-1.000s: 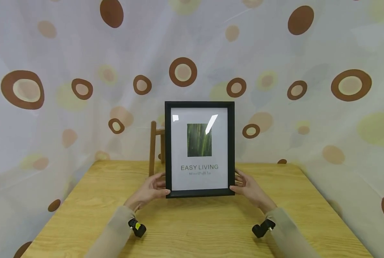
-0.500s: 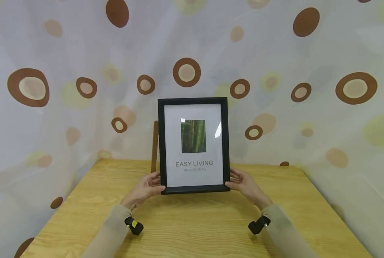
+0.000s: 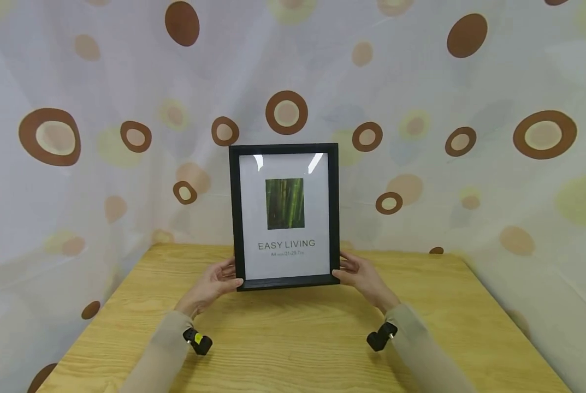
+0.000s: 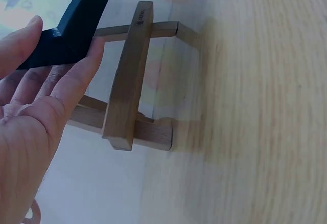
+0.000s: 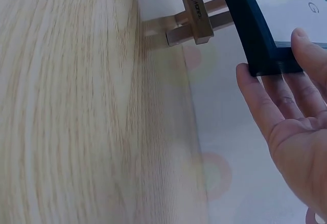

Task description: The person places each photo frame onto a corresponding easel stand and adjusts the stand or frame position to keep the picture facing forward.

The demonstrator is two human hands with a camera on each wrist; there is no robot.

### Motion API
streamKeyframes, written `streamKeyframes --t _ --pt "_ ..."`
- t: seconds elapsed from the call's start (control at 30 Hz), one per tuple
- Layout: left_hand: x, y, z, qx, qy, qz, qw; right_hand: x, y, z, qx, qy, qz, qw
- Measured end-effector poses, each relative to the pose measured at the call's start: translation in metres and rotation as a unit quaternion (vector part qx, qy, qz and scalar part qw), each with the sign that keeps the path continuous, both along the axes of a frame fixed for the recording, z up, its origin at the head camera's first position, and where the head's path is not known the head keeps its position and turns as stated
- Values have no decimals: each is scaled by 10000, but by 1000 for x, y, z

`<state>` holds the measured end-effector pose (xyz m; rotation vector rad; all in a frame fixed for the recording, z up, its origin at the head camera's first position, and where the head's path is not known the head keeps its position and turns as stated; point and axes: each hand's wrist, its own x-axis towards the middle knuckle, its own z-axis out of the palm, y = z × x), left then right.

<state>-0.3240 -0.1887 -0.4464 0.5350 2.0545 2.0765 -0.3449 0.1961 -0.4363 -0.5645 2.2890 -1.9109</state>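
Note:
A black picture frame [image 3: 284, 284], with a green bamboo print and the words EASY LIVING, is held upright between both hands. My left hand [image 3: 209, 286] grips its lower left corner, thumb on the front and fingers behind. At the lower right corner, my right hand [image 3: 365, 279] pinches it the same way. Behind the frame stands a small wooden easel [image 4: 127, 75], hidden in the head view. The right wrist view catches the foot of the easel [image 5: 196, 17] close by the frame's edge.
The wooden table [image 3: 293, 344] stretches under both arms. A pale curtain [image 3: 420, 71] with brown rings and dots hangs behind the table and along its sides. Each wrist carries a small black camera, on the left [image 3: 197, 341] and on the right [image 3: 382, 336].
Both hands have carried the picture frame to the left and slightly up in the head view. The easel, partly showing before, is now covered by it. The grip looks the same.

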Motion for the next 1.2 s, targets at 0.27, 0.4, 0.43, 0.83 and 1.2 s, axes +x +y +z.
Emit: streamKeyframes --t 0.27,0.4,0.43,0.83,1.2 --pt "-1 -6 3 -123 75 67 9999 -6 -6 0 -25 -21 -9 10000" --pt "-1 -6 1 -132 162 107 9997 -9 -5 -3 -104 -50 27 9999" --pt "0 -6 1 -151 170 127 9997 -10 -5 -4 -133 -51 45 9999" --pt "0 -5 2 -303 310 362 9984 -15 -14 -3 -291 -19 -146 9995" --pt "2 -9 1 -394 375 451 9975 -17 -22 -9 -441 67 -194 9988"
